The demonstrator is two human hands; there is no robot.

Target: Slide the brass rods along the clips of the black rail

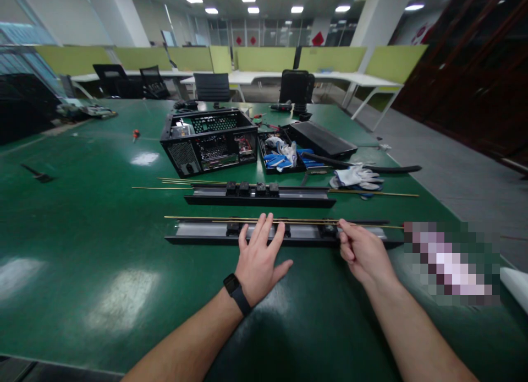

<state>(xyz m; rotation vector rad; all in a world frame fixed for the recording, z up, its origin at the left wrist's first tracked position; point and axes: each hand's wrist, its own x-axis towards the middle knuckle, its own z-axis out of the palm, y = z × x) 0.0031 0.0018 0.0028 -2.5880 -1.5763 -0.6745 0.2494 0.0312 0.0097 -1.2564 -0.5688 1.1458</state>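
Note:
A long black-edged channel (206, 240) with a pale inner strip lies crosswise in front of me. Thin brass rods (193, 218) run along its far side, over small black blocks (233, 229) set in the channel. Fingers spread, my left hand (258, 261) rests over the channel's middle, its fingertips at the rods and partly covering a block. Toward the right end, my right hand (367, 254) pinches a brass rod between thumb and forefinger, beside another block (329, 228). A second similar channel (264, 202) with several black blocks lies just beyond.
Behind the channels stands an open black computer case (210, 145). To its right are a black tray with blue-and-white gloves (282, 155), a dark panel (324, 138) and more gloves (357, 176). Loose rods (383, 194) extend past the far channel. A blurred patch (449, 261) hides the right side.

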